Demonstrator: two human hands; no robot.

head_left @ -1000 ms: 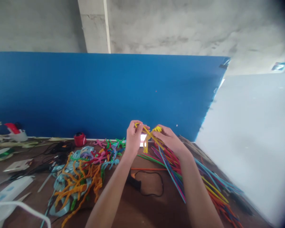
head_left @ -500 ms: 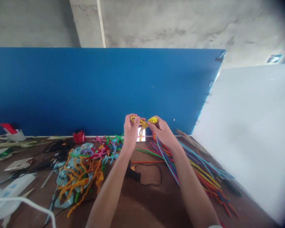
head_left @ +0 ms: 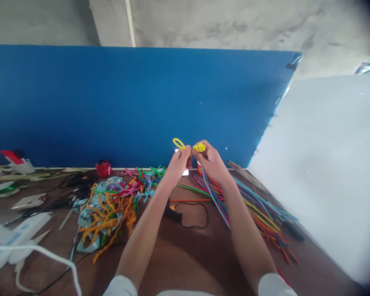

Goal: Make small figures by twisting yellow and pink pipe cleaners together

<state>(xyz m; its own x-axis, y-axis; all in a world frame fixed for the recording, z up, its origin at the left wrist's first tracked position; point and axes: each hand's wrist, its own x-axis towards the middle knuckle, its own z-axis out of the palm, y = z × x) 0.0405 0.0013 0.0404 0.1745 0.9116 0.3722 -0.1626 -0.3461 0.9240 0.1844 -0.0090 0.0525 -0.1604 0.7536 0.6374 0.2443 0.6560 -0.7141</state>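
Note:
Both hands are raised over the table and hold one yellow pipe cleaner piece (head_left: 199,147) between them. It has a thick coiled part at the right and a thin open loop standing up at the left. My left hand (head_left: 176,167) is closed in a pinch at the base of the loop. With thumb and fingers, my right hand (head_left: 212,161) grips the piece by the coiled part. The fingers hide the middle of the piece. Behind the hands, a bright screen (head_left: 185,172) is partly covered.
Left of my arms lies a heap of twisted orange pipe cleaners (head_left: 106,224) and small coloured figures (head_left: 132,189). Straight coloured pipe cleaners (head_left: 260,220) spread at the right. A black-handled tool (head_left: 173,214) with a cord lies between my arms. A white power strip (head_left: 24,234) is far left.
My left hand has turned and closed in nearer to my right hand. The yellow loop now sticks up above the left fingers. The view has tilted down slightly.

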